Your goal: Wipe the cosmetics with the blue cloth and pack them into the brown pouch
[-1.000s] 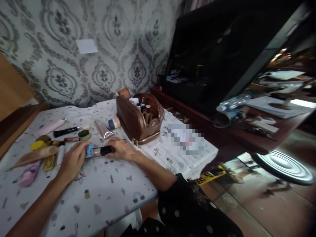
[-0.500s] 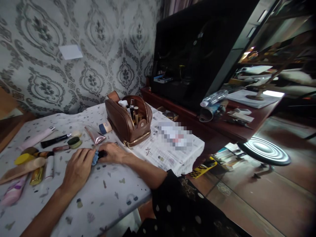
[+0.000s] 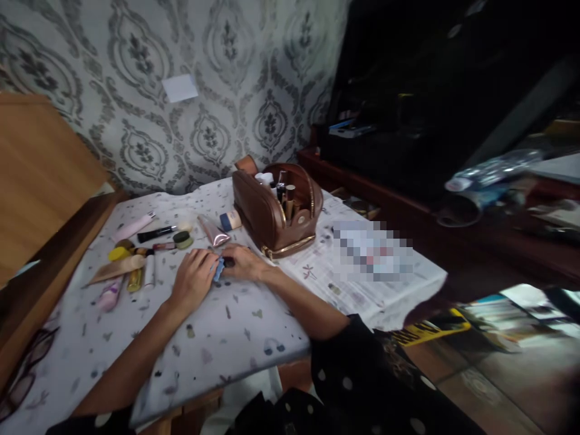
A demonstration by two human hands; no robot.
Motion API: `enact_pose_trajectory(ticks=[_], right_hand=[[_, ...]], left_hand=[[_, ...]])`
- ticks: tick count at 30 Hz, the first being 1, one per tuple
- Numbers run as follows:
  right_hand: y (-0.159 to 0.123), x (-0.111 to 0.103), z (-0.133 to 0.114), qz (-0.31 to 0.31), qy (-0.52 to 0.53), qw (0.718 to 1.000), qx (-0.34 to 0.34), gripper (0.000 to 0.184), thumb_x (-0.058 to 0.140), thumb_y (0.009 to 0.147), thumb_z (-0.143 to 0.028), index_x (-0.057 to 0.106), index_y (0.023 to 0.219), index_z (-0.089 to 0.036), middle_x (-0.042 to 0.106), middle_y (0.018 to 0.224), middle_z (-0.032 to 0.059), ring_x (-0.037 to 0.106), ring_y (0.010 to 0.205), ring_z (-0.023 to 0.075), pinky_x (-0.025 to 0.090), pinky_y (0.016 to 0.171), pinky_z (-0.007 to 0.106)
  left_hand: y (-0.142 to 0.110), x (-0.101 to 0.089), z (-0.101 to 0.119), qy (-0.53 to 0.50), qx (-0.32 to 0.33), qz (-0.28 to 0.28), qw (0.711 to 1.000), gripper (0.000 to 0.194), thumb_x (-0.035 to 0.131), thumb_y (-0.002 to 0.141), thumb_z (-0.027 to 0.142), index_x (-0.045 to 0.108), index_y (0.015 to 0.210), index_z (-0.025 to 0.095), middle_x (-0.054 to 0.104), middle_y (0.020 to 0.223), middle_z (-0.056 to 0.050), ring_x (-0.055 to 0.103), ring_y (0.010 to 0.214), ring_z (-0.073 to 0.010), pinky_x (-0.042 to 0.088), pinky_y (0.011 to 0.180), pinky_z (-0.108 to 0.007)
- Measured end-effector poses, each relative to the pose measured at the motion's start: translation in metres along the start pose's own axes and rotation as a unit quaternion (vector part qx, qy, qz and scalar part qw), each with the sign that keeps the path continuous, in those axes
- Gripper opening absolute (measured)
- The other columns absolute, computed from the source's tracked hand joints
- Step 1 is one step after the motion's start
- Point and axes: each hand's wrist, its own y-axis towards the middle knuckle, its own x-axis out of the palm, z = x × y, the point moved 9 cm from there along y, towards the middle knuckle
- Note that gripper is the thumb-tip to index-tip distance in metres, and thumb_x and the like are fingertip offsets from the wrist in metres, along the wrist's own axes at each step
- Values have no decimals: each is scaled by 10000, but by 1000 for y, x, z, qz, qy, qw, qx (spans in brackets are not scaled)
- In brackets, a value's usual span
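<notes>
My left hand [image 3: 194, 283] is closed on a small light-blue crumpled cloth [image 3: 218, 270] above the patterned tablecloth. Close against it, my right hand [image 3: 247, 263] pinches a small black item [image 3: 229, 262], mostly hidden by the fingers. The two pieces meet between my hands. Just beyond the fingers lie a shiny pink tube [image 3: 212, 231] and a bottle with a dark blue part [image 3: 230, 220]. A brown makeup bag [image 3: 258, 211] stands behind my right hand, unzipped, with several cosmetics upright inside.
Left of my hands lie a black-handled brush [image 3: 156, 234], a green-lidded jar [image 3: 182, 240], a pale pink tube [image 3: 133, 226] and a gold bottle [image 3: 135, 280]. Eyeglasses [image 3: 29, 368] rest at the near left. A dark wood cabinet [image 3: 408, 248] flanks the table's right side.
The view has swung left, so everything sits further right, and more of the wooden furniture and the glasses show. Both hands stay together on the cloth and black item.
</notes>
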Motion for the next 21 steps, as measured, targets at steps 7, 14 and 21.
enact_pose_trajectory(ticks=[7,14,21], right_hand=[[-1,0,-5,-23,17,1000,-5,159,664,890,-276,736,913,-136,595,822,31,529,740,147,410,711,267],[-3,-2,-5,-13,39,999,-28,151,692,881,-290,742,925,-155,649,819,35,552,738,146,424,695,259],[-4,-3,-8,-14,79,996,-40,159,653,905,-265,742,994,-168,714,911,53,634,867,178,472,804,278]], left_hand=[[-3,-5,-13,42,-22,-23,999,218,429,1006,240,639,968,197,638,940,-61,569,927,-220,466,866,-363],[-6,-11,-29,67,-60,-23,996,222,438,989,238,634,889,204,636,892,-69,587,892,-233,468,814,-359],[-16,-17,-58,85,-136,-26,987,235,423,982,266,630,882,217,653,897,-52,623,911,-218,463,735,-304]])
